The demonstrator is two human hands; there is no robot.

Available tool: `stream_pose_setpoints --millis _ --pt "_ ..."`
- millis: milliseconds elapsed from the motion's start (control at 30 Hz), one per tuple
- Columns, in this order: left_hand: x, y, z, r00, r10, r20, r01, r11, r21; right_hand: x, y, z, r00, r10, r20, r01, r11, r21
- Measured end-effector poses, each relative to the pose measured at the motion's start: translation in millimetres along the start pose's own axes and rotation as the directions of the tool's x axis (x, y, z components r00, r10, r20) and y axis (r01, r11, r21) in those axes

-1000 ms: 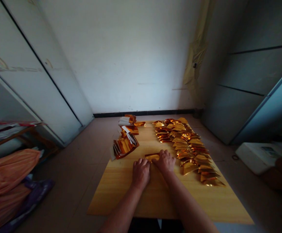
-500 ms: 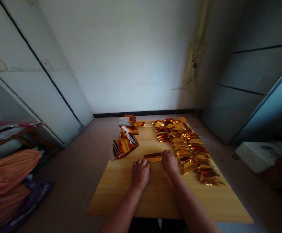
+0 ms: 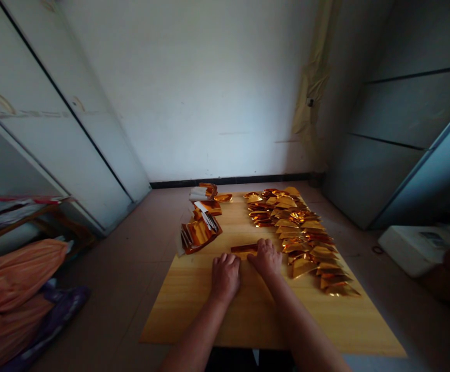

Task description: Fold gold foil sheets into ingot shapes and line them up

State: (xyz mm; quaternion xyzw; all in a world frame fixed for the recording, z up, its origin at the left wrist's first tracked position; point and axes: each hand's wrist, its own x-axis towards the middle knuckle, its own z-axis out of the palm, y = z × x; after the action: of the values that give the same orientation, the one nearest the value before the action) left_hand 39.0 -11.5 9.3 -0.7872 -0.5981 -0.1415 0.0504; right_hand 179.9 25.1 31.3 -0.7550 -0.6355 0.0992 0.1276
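Observation:
A strip of folded gold foil paper [image 3: 244, 249] lies on the wooden table in front of me. My left hand [image 3: 225, 274] rests at its left end, fingers curled down and pressed together on the paper's near corner. Over the right end lies my right hand [image 3: 267, 257], fingers spread on the foil and thumb stretched left along the near edge. My hands cover both ends of the strip. To the right are rows of folded gold foil pieces [image 3: 302, 232]. On the left sits a bent stack of gold foil sheets [image 3: 199, 233].
The wooden table [image 3: 194, 305] stands before a white wall [image 3: 209, 93]. More foil sheets [image 3: 205, 192] lie at its far left corner. Cabinets [image 3: 54, 129] flank the left side, with orange cloth [image 3: 15, 268] below. A white box [image 3: 410, 248] is on the floor at right.
My right hand has opened from a pinch at the strip's right end. Its thumb has moved left along the near edge. My left hand has stayed in place.

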Motion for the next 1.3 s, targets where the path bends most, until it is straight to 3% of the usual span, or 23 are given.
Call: stream_pose_setpoints --millis 233,367,500,767,933,1100,1300 --pt "0 1 -1.3 1.0 0.026 0.017 -0.026 1.0 0.014 1 7 -3 0.998 -0.052 0.033 0.051 0.998 0.026" --pt "2 1 -2.2 0.999 0.024 0.022 -0.024 1.0 0.016 1 9 3 0.996 -0.083 -0.017 0.084 0.994 0.065" --pt "2 2 -3.2 1.0 0.014 0.018 -0.014 1.0 0.005 3 13 13 0.978 -0.188 -0.092 0.198 0.973 0.119" --pt "0 0 -0.8 0.994 -0.087 -0.068 0.085 0.996 -0.022 1 18 17 0.935 -0.317 -0.156 0.343 0.921 0.182" --pt "1 -1 1.9 0.987 -0.086 -0.134 0.079 0.995 -0.057 1 19 18 0.904 -0.384 -0.19 0.416 0.891 0.179" --pt "1 -2 6.1 0.987 -0.091 -0.132 0.087 0.996 -0.036 4 20 23 0.895 -0.415 -0.164 0.443 0.867 0.226" --pt "2 -4 12.3 0.988 -0.101 -0.115 0.098 0.995 -0.025 4 21 24 0.9 -0.418 -0.122 0.43 0.807 0.404"
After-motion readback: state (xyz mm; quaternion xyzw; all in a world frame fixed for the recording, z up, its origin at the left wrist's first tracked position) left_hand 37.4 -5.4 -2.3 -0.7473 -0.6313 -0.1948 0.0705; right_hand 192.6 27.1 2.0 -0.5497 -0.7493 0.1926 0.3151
